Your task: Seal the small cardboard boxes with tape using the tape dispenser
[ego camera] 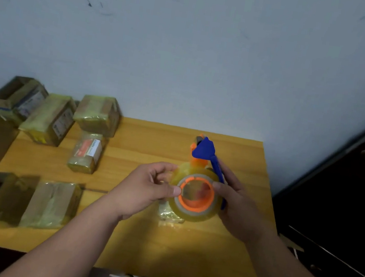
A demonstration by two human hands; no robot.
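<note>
held the tape dispenser above the right half of the table, blue handle in the curled right hand, long axis pointing away toward the wall. pinched at the tape roll edge with left hand, thumb and fingers bent, probably hunting the loose end. lay well off to the left: the small cardboard boxes, so nearer the left hand; one more partly hidden under the roll.

Boxes left; table seemingly bare right
</note>
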